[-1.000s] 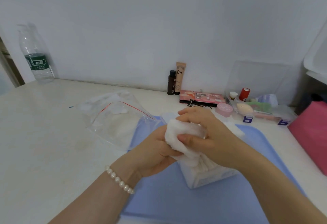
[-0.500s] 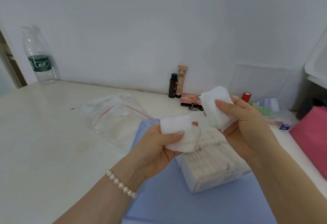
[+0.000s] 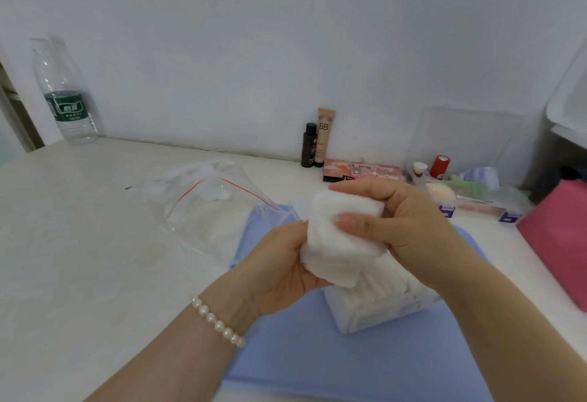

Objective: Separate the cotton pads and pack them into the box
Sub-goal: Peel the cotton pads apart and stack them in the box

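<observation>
A stack of white cotton pads [image 3: 336, 242] is held between both hands above the blue mat [image 3: 317, 354]. My left hand [image 3: 279, 265], with a pearl bracelet on its wrist, grips the stack from the left and below. My right hand [image 3: 397, 220] pinches the stack from the right, thumb on its front face. Directly under the hands stands a clear box [image 3: 381, 312] filled with upright cotton pads, its top partly hidden by the hands. A clear zip bag [image 3: 209, 211] with a red seal line lies to the left, with some pads inside.
A water bottle [image 3: 66, 100] stands at the far left against the wall. A dark bottle [image 3: 308, 146], a BB tube [image 3: 324, 136], a pink palette [image 3: 362, 170] and a clear organiser [image 3: 470, 198] sit at the back. A pink box [image 3: 559, 242] is at the right edge.
Half a second ago the hands were apart, each with its own pads. Now they are back together on one stack above the box.
</observation>
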Available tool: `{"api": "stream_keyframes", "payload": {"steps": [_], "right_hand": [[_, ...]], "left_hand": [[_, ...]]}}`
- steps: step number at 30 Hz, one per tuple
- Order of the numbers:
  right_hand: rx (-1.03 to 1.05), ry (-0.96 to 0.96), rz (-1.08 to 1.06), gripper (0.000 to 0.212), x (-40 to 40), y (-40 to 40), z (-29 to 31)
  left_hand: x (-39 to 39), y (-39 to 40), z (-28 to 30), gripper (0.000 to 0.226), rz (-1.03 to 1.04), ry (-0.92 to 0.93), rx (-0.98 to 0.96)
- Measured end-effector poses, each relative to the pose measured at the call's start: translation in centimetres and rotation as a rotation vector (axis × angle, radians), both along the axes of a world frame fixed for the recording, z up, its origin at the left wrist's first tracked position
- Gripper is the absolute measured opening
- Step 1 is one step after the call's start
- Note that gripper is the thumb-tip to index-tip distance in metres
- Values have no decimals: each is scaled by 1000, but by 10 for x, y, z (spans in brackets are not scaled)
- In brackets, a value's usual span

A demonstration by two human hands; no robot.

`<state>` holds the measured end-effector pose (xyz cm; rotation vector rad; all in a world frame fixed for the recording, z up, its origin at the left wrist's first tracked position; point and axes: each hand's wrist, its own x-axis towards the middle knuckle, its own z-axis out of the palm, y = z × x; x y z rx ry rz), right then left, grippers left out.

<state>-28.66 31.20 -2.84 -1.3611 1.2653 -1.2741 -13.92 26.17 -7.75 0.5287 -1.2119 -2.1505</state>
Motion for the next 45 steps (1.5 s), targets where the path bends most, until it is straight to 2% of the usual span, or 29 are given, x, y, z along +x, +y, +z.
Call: {"api": "stream_keyframes", "payload": {"steps": [4,9,11,13,15,16,19,20,23,26,29,33,37,41,45], "right_hand": [[5,87,-75,34,5,-1,-3],[14,159,-69,34,6,-3,-7],[10,174,-61,34,6,-4,-9],[2,211,-76,34,8,-6,-12],[-32,316,-124,35,10,-8,-18],[-61,405,-146,37,11,-8,-20],[-175,761,-108,51,8,-7,-22],[-192,846,-64,52,6,-6,-21],[-202,895,36,36,3,-4,-18],[-309,782,20,19,4,-5,-19],[-302,646,44,16,6,-7,-20],[-94,218,69,18,1,-7,-16],[81,-71,61,23,-5,-10,-17],[30,-557,-122,35,-13,-12,-4],[-49,-920,-243,27,-20,-6,12]], "left_hand": [[0,0,0,32,-58,4,64],[0,-3,-2,37,-24,13,123],[0,-4,-2,49,-39,0,131],[1,-5,-1,70,-81,-1,150],[2,-5,-1,82,-110,13,141],[3,-5,-2,79,-119,30,112],[6,-4,-6,42,-182,33,-70],[7,-4,-7,36,-195,14,-108],[9,-5,-9,42,-212,-19,-150],[10,-5,-8,46,-223,-13,-191],[11,-6,-5,49,-214,24,-204],[10,-6,-6,51,-167,41,-148],[8,-4,-8,49,-169,45,-76],[6,-4,-3,58,-105,80,-8],[1,-7,0,46,189,145,35]]}}
